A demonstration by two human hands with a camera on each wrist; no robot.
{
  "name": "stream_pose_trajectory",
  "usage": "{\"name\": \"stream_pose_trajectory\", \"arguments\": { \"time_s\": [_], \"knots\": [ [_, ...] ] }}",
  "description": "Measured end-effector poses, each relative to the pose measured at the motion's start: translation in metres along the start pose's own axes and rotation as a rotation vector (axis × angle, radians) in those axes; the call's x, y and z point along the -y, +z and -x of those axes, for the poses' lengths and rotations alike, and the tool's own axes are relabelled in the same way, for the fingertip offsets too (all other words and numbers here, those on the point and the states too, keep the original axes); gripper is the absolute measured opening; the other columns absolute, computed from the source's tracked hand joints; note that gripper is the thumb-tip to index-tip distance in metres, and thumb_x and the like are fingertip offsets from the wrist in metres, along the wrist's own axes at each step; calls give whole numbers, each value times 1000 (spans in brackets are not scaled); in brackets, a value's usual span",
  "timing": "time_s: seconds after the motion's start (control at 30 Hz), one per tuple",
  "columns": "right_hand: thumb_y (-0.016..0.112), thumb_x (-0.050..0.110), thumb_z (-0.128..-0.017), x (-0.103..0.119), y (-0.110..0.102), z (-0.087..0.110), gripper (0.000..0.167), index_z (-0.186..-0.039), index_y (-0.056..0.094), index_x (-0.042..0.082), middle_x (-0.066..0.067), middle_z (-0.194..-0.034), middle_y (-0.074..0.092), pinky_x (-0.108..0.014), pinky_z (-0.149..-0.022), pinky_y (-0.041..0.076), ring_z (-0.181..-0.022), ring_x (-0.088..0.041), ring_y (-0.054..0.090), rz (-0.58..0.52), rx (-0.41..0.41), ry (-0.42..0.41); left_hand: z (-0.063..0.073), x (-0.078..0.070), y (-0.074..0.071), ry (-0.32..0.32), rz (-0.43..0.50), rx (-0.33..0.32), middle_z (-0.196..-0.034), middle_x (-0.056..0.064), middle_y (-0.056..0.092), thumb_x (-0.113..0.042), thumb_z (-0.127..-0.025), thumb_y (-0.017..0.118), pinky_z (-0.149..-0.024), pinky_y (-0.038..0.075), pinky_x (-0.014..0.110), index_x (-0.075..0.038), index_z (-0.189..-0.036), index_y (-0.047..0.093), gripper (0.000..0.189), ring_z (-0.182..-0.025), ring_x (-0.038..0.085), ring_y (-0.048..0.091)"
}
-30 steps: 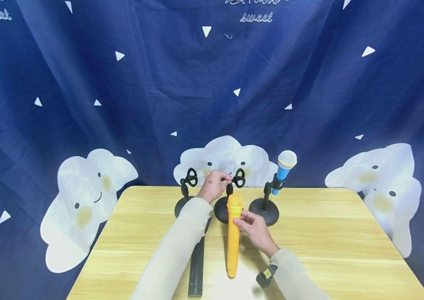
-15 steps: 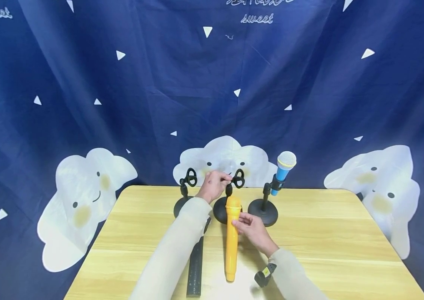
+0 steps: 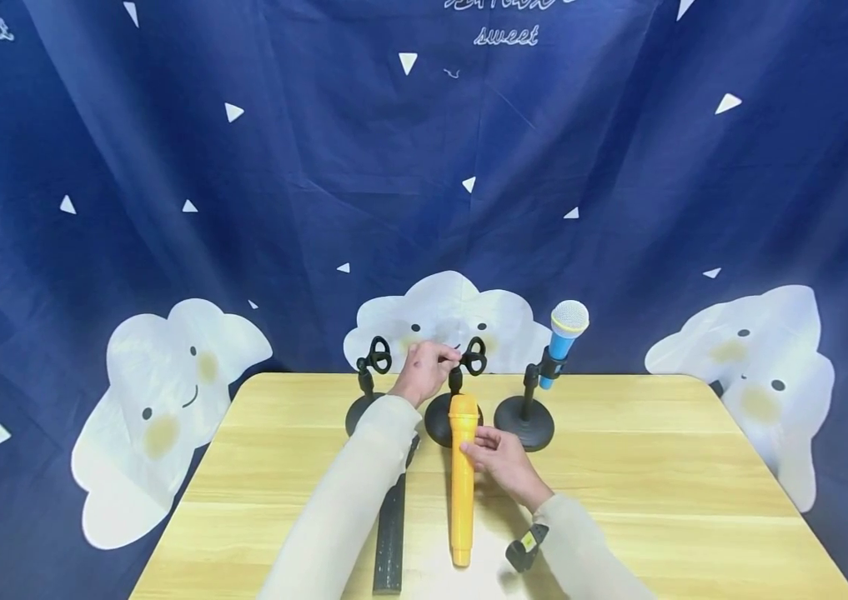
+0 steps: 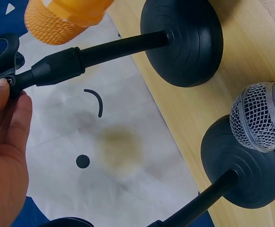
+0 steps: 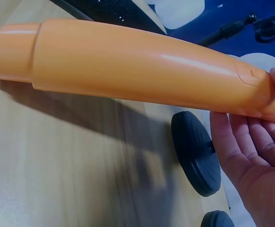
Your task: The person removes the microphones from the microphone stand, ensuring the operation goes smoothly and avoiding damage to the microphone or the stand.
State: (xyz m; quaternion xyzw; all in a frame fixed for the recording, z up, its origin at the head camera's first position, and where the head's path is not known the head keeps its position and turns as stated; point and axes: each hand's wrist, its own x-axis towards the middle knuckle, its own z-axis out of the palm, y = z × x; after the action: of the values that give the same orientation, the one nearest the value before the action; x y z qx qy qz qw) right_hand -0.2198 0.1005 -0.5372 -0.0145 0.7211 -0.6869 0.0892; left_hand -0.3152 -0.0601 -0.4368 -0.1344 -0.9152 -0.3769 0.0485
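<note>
Well, the right hand [image 3: 506, 465] grips the yellow microphone [image 3: 462, 487] over the bench [image 3: 634, 508], while beyond it the left hand [image 3: 424, 371] pinches the middle stand [image 4: 123, 48] near its clip [image 4: 8, 65], which could swivel or topple if bumped off-centre.
</note>
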Motion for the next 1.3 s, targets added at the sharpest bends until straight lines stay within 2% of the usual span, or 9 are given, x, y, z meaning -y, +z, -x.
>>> {"name": "stream_pose_trajectory", "arguments": {
  "time_s": [0.3,0.73,1.0,1.07,1.3],
  "knots": [
    [72,8,-92,-3,4,2,47,-126,55,-18,-23,-107,69,-37,-76,60,-90,-24,70,4,-16,31,0,2,0,12,5,-7,-110,3,74,-7,-94,69,-101,49,34,-12,-106,80,17,-113,22,66],
    [73,11,-92,-13,7,2,43,-121,59,-17,-20,-102,72,-38,-70,61,-78,-22,71,41,4,79,2,-1,1,3,21,0,-109,3,75,-7,-94,69,-100,50,34,-12,-105,80,16,-110,22,67],
    [68,5,-93,17,13,19,33,-114,60,-19,-21,-95,72,-43,-72,61,-76,-25,72,59,31,80,-1,1,1,5,2,-14,-109,2,75,-8,-94,70,-100,50,33,-13,-104,80,15,-109,21,67],
    [68,5,-93,18,14,20,31,-112,61,-19,-20,-93,72,-43,-72,61,-76,-26,72,72,30,85,-1,2,1,10,-2,-17,-109,2,75,-8,-93,70,-99,50,33,-13,-103,80,15,-109,21,68],
    [71,7,-92,-13,13,5,35,-114,61,-18,-15,-91,72,-43,-70,61,-74,-23,71,87,20,115,0,3,0,13,-6,-20,-109,3,75,-7,-94,70,-98,51,33,-12,-104,80,15,-108,21,68]
  ]
}}
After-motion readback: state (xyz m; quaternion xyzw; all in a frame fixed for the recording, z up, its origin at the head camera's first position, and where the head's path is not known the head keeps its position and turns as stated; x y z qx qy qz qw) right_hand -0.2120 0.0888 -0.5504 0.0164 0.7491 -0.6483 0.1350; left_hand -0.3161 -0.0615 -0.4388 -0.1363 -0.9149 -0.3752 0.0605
